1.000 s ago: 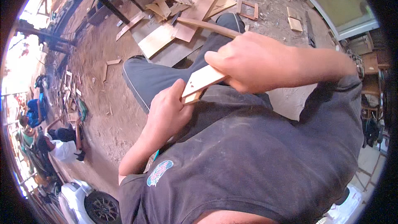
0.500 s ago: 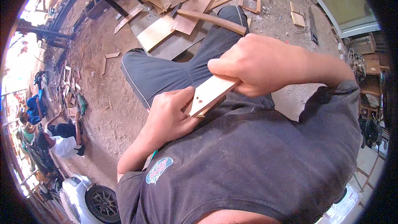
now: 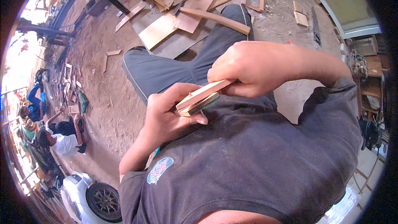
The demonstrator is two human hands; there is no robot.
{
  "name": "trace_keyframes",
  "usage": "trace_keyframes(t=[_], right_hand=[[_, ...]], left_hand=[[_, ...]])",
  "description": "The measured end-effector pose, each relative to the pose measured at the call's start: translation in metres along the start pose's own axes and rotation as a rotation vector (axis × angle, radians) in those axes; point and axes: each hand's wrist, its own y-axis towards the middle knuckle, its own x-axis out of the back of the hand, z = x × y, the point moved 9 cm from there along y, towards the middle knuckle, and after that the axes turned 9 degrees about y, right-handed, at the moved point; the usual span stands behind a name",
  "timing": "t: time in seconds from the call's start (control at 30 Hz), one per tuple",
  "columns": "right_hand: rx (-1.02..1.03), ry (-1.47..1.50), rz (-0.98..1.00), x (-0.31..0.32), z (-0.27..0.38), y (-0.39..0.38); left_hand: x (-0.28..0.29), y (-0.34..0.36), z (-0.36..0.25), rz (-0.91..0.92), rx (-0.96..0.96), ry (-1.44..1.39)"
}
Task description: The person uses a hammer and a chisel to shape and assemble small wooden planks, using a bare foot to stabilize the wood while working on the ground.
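Two pale wooden strips (image 3: 204, 95), one on top of the other, are between my hands in front of my chest. My left hand (image 3: 166, 103) grips the lower-left end, fingers above and thumb beneath. The upper-right end is pinched in my right hand (image 3: 248, 68), its fingers curled. A thin nail-like point juts from the underside by my left thumb, and a small nail or bump shows on the upper face. Across my right knee lies a hammer (image 3: 215, 19) with a long wooden handle and dark head.
Boards and wood offcuts (image 3: 161, 29) lie on the ground beyond my knees. A small wooden frame (image 3: 253, 2) is farther right, near a glazed panel (image 3: 346, 4). At left, people (image 3: 64, 141) sit on the dirt floor near a silver car (image 3: 78, 193).
The wooden strips have been turned so their edges face up, showing the layered side and the nail point beneath. Both hands keep their grip.
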Motion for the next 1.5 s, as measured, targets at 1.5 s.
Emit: trace_keyframes(t=[1.5], right_hand=[[-0.852, -0.33, -0.558, 0.064, -0.336, 0.026]], left_hand=[[0.139, 0.163, 0.367, -0.222, 0.464, 0.572]])
